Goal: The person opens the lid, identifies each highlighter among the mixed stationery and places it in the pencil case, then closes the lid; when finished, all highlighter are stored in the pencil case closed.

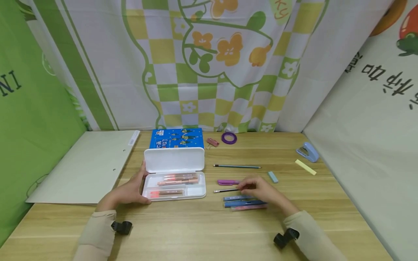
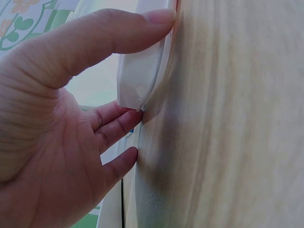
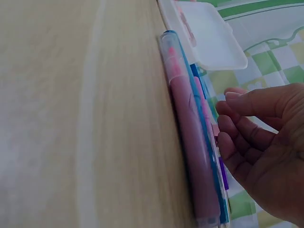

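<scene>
My left hand (image 1: 132, 188) grips the left end of an open white pencil case (image 1: 196, 195), thumb along the front edge and fingers behind. In the left wrist view that thumb lies on the case corner (image 2: 137, 76). Several peach and pink pens (image 1: 177, 182) lie in its compartments. To the right, my right hand (image 1: 258, 188) pinches a thin dark pencil (image 1: 225, 190) at its right end, which the fingertips hide. A purple pen (image 1: 226, 182) lies just behind it. Blue pens (image 1: 241, 204) and a pink marker (image 3: 190, 137) lie in front, partly under the hand.
A blue book (image 1: 176, 137) lies behind the case and a large pale folder (image 1: 85, 166) to its left. Farther back are a binder clip (image 1: 213, 142), purple tape roll (image 1: 229, 133), and green pencil (image 1: 236, 166). An eraser (image 1: 272, 177), yellow strip (image 1: 305, 167) and stapler (image 1: 308, 152) lie right.
</scene>
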Motion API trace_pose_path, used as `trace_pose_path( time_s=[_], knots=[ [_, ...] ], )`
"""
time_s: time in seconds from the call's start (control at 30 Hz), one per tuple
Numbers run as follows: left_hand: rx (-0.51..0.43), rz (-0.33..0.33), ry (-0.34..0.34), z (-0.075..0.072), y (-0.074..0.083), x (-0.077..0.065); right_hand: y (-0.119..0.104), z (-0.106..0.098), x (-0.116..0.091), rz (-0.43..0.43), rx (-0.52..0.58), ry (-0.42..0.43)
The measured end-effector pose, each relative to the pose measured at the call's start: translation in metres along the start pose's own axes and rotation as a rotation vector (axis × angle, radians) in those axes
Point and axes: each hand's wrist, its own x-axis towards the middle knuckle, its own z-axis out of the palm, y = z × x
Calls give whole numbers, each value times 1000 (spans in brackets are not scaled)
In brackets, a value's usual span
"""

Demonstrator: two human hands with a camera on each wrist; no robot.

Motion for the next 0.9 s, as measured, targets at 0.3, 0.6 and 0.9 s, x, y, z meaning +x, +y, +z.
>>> trace_pose_path(
  time_s=[0.3,0.6,0.9],
  knots=[
    [8,3,8,4,-4,1,8,-2,-12,-16,-86,-66],
    [8,-12,-3,4,-6,1,15,1,-12,-65,-141,-71],
    [-1,-26,-6,1,-4,1,7,-4,-9,-44,-121,-47]
  ],
)
